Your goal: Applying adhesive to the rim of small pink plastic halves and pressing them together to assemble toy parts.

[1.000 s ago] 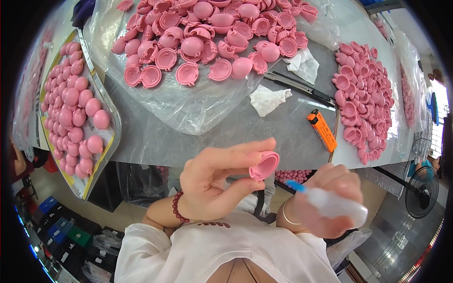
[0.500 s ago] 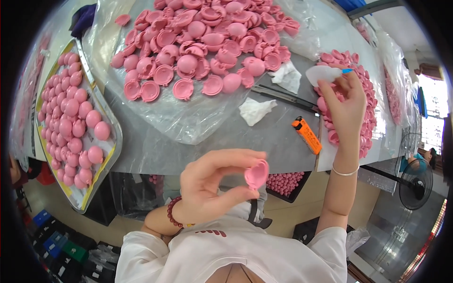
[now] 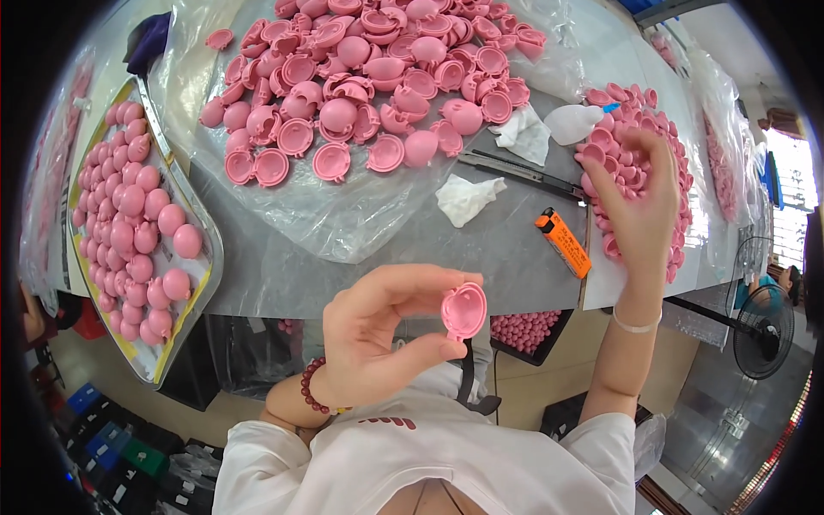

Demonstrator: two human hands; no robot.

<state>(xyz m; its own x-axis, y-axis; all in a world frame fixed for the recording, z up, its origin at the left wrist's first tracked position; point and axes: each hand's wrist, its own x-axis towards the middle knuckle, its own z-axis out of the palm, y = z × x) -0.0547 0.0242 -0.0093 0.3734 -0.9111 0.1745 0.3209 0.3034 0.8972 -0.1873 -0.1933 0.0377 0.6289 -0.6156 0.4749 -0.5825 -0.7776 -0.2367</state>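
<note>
My left hand (image 3: 386, 330) pinches a pink half shell (image 3: 464, 311) by its rim between thumb and fingers, with the hollow side facing up toward me. Above a heap of small pink shell pieces (image 3: 674, 236) at the right, my right hand (image 3: 642, 193) is open, thumb and fingers apart. Just beyond its fingertips, a white squeeze bottle (image 3: 573, 125) with a blue tip rests beside the heap, apart from the hand.
A large pile of pink half shells (image 3: 339, 116) lies on clear plastic sheeting at the back. To the left is a tray (image 3: 210, 275) of pink balls. Tweezers (image 3: 519, 172), crumpled tissue (image 3: 468, 199) and an orange lighter (image 3: 564, 244) lie between. A fan (image 3: 762, 330) stands far right.
My right hand has let go of the squeeze bottle, which now rests on the table, and has moved slightly right and down over the heap. The held shell has turned a little.
</note>
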